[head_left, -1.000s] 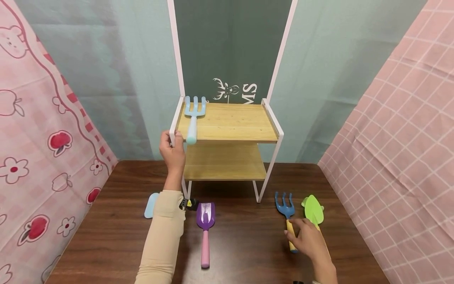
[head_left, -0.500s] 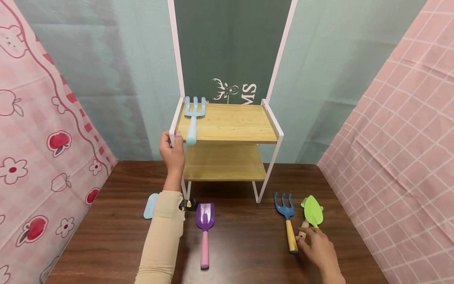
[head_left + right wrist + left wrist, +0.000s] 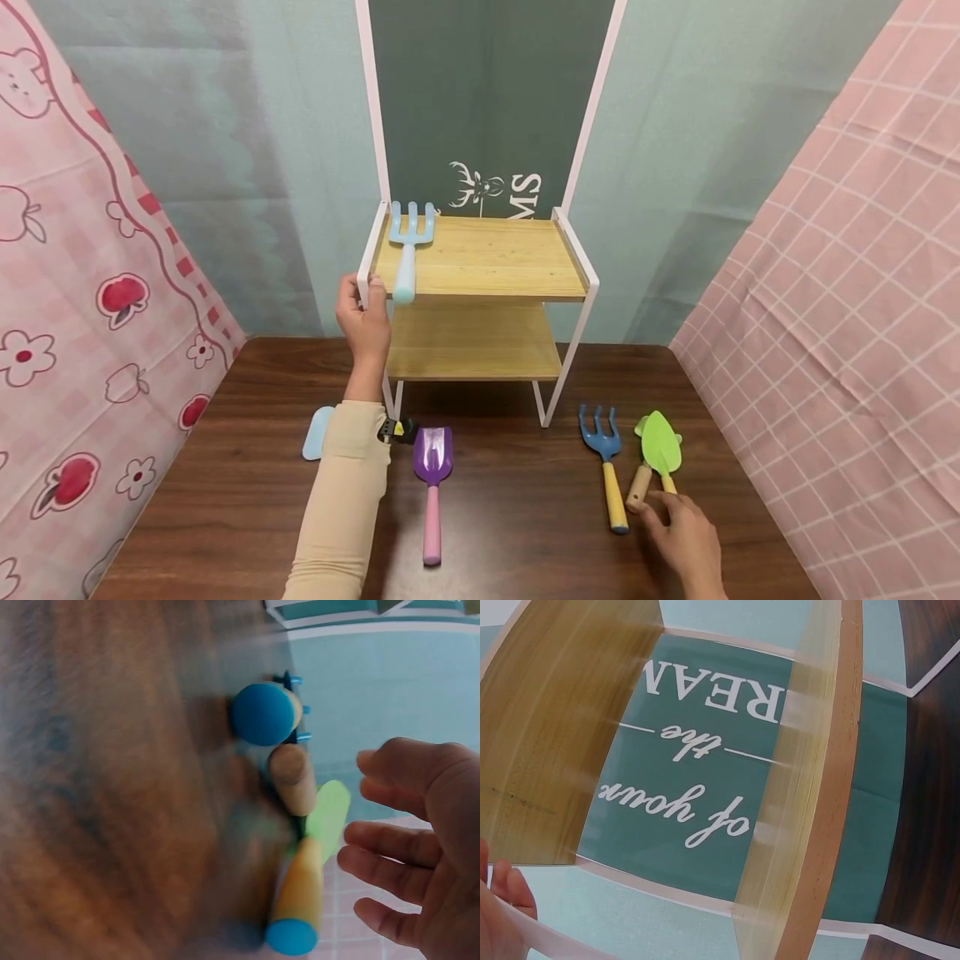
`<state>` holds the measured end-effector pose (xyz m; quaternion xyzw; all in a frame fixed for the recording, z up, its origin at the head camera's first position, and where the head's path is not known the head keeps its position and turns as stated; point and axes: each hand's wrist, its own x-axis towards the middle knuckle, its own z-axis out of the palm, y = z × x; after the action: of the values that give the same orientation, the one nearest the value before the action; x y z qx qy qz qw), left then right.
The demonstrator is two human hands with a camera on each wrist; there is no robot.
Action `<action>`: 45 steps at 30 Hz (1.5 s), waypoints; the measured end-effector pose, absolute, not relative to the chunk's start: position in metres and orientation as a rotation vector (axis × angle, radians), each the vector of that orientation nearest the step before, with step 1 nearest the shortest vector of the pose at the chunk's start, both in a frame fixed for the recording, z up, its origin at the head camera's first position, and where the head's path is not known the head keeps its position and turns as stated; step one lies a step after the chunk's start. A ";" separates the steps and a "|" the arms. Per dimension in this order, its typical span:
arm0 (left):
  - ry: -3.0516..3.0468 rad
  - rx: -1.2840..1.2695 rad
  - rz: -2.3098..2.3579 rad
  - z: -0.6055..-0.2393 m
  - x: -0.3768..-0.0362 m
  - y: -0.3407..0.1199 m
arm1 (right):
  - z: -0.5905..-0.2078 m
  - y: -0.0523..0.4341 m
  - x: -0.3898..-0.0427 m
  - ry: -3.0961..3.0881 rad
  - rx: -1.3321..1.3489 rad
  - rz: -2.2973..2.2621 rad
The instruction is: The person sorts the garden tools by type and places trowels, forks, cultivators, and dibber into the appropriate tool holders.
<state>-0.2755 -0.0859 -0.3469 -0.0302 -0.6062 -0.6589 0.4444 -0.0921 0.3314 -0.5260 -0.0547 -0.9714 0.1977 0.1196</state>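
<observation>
Shifting from blue fork toward green trowel, right hand at 5 o'clock, fingers spread, holding nothing; left hand grips shelf frame, unmoved.

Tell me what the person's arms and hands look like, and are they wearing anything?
The left arm wears a long beige sleeve reaching the wrist, with a small black-and-yellow device beside it. Both the left hand and right hand are bare, without gloves.
</observation>
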 end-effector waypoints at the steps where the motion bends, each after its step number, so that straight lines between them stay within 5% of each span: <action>1: -1.502 -0.072 -1.634 -0.344 -0.272 -0.085 | -0.528 0.332 -0.092 -2.831 -0.192 0.598; 25: -1.506 -0.064 -1.621 -0.360 -0.290 -0.091 | -0.555 0.329 -0.088 -2.336 -1.109 1.090; 45: -1.504 -0.061 -1.644 -0.341 -0.266 -0.084 | -0.565 0.338 -0.089 -2.366 -1.258 1.145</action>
<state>-0.2663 -0.0839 -0.3413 -0.0246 -0.6058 -0.6622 0.4404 -0.0889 0.3376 -0.5651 -0.4290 -0.8066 0.3904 0.1135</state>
